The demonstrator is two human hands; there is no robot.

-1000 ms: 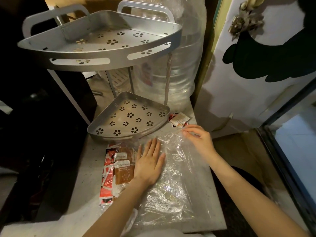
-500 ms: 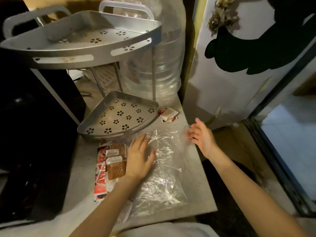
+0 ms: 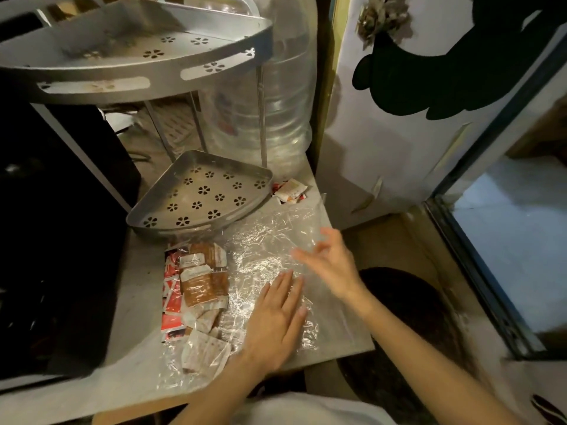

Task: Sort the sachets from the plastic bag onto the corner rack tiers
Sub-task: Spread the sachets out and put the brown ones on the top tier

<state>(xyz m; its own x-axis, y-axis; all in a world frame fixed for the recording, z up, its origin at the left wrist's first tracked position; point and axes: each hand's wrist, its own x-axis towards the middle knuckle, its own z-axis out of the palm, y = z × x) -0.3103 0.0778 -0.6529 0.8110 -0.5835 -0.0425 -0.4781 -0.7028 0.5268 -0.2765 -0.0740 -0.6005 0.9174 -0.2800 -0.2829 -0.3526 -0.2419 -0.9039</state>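
A clear plastic bag [image 3: 270, 250] lies flat on the grey counter, with several red and brown sachets [image 3: 196, 286] bunched at its left end. My left hand [image 3: 276, 320] rests flat and open on the bag near the front. My right hand [image 3: 328, 262] hovers blurred over the bag's right part, fingers spread, holding nothing. The metal corner rack has a lower tier [image 3: 153, 223] just behind the bag and an upper tier [image 3: 122, 72] above; I see no sachets on either. A few loose sachets [image 3: 290, 191] lie on the counter right of the lower tier.
A large clear water bottle [image 3: 276, 111] stands behind the rack. A white door with a black shape [image 3: 414, 124] rises at the right. A dark appliance [image 3: 61, 240] fills the left. The counter's right edge [image 3: 352, 289] drops to a dark floor.
My left hand slid toward me and to the right, uncovering the sachets. My right hand moved from the bag's far right corner inward over the bag.
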